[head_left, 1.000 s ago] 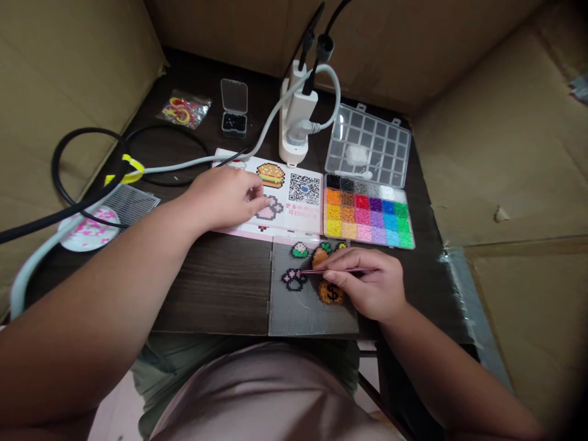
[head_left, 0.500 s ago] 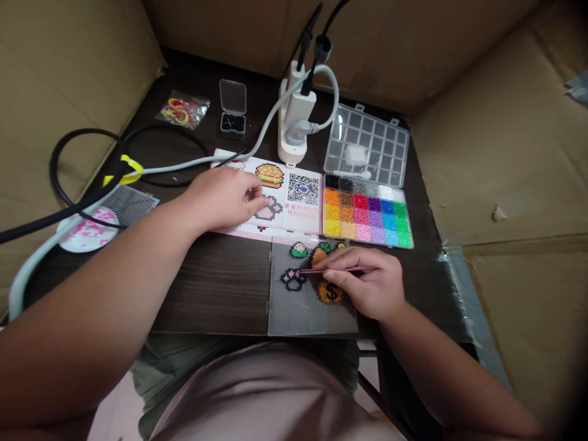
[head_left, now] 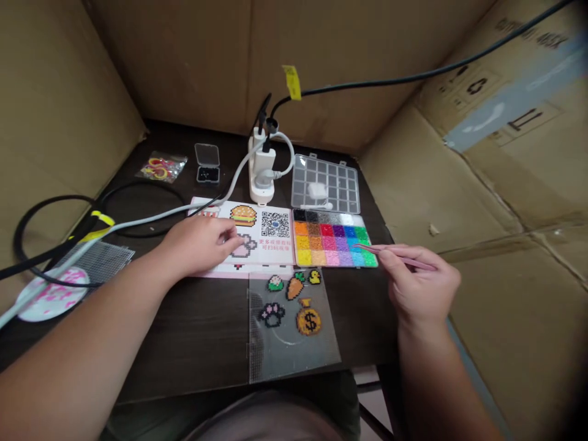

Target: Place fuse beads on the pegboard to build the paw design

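Observation:
My left hand (head_left: 199,245) rests on the printed pattern sheet (head_left: 275,254), its fingers curled and a fingertip beside the pink paw picture; nothing shows in it. Pink tweezers (head_left: 411,260) are pinched in my right hand (head_left: 422,285), their tips over the blue and green compartments of the bead box (head_left: 342,245). In front of the sheet lies a clear pegboard (head_left: 294,361) bearing bead figures: a pink and black paw (head_left: 272,315), a carrot (head_left: 295,286), a money bag (head_left: 309,321), a small duck (head_left: 315,277) and a green and white piece (head_left: 275,283).
A white power strip (head_left: 261,190) with cables stands behind the sheet. Farther left are a small black-bead box (head_left: 208,175), a bag of coloured rings (head_left: 164,167), looped cables, a gridded board (head_left: 103,260) and a white disc (head_left: 55,294). Cardboard walls surround the table.
My right hand has moved from the pegboard to the bead box with the tweezers, uncovering the bead figures. The view has shifted; my left hand stays on the sheet.

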The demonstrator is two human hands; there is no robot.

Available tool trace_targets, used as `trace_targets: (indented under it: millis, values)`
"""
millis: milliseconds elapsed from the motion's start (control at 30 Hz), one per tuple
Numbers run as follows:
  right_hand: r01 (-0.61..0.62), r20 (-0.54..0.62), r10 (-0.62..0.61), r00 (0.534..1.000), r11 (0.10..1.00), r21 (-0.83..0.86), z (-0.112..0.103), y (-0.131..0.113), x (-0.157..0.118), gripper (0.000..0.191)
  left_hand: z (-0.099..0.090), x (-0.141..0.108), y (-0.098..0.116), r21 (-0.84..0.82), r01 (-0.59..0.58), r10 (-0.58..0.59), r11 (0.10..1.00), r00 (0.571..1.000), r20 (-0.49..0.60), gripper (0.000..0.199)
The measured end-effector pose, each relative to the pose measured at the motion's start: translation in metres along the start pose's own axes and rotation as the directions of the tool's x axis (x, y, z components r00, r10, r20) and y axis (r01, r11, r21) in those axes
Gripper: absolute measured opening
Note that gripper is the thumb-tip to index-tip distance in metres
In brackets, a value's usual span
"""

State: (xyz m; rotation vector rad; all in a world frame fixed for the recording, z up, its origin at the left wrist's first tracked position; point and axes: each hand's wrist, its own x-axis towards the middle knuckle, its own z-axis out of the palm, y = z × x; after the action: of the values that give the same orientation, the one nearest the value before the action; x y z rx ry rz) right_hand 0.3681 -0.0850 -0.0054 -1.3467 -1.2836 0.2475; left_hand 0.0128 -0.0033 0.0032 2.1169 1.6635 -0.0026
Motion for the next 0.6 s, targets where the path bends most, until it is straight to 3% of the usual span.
trace_targets:
  millis: [133, 300, 600]
  values:
    - [-0.057, 0.080, 0.065, 0.995, 0.994, -0.091, -0.004, 0.006, 0.001, 0.020, 0.000, 0.000, 0.001, -0.005, 0.023, -0.023, 1.000, 1.000, 0.015, 0.031]
    - [-0.130, 0.173, 0.142, 0.975, 0.989, -0.074, 0.006, 0.011, -0.005, 0.018, 0.000, 0.001, 0.001, 0.005, 0.020, -0.020, 1.000, 1.000, 0.015, 0.033]
    - [-0.270, 0.123, 0.273, 0.954, 0.962, -0.043, 0.016, 0.013, -0.008, 0.029, 0.001, 0.001, 0.000, -0.011, 0.028, -0.028, 1.000, 1.000, 0.005, 0.034]
